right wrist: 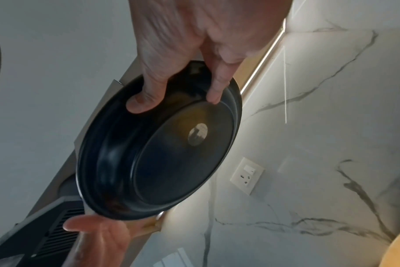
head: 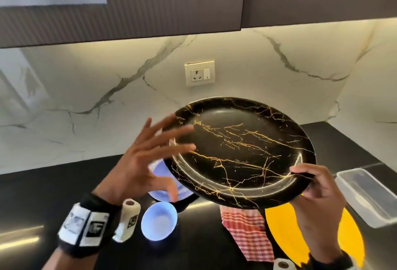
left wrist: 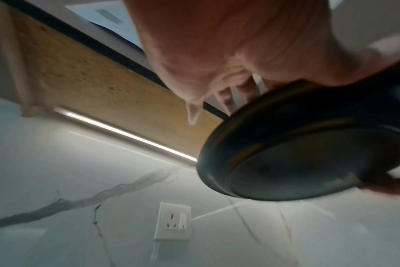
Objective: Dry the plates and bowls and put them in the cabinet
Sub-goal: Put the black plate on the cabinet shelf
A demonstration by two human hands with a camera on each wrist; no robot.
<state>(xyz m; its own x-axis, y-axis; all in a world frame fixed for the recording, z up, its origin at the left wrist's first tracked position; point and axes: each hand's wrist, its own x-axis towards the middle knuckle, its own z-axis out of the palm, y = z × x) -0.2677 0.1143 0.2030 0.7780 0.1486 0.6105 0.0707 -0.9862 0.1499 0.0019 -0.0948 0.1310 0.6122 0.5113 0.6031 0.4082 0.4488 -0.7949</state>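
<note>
A black plate with gold veins (head: 240, 151) is held tilted in the air above the counter. My right hand (head: 309, 183) pinches its near right rim, thumb on top. In the right wrist view, the right hand (right wrist: 178, 99) has its fingers curled against the plate's dark underside (right wrist: 160, 153). My left hand (head: 169, 162) is blurred, fingers spread straight, at the plate's left rim. The left wrist view shows the left hand's fingers (left wrist: 228, 97) by the plate's rim (left wrist: 308, 153). From the right wrist, the left palm (right wrist: 98, 229) lies open at the plate's far edge.
On the black counter (head: 43, 194) below sit a white bowl (head: 159, 221), a pale plate (head: 159, 175), a red checked cloth (head: 247, 233), a yellow plate (head: 285, 231) and a clear plastic box (head: 369, 194). Dark upper cabinets (head: 150, 1) hang overhead. A wall socket (head: 199, 73) faces me.
</note>
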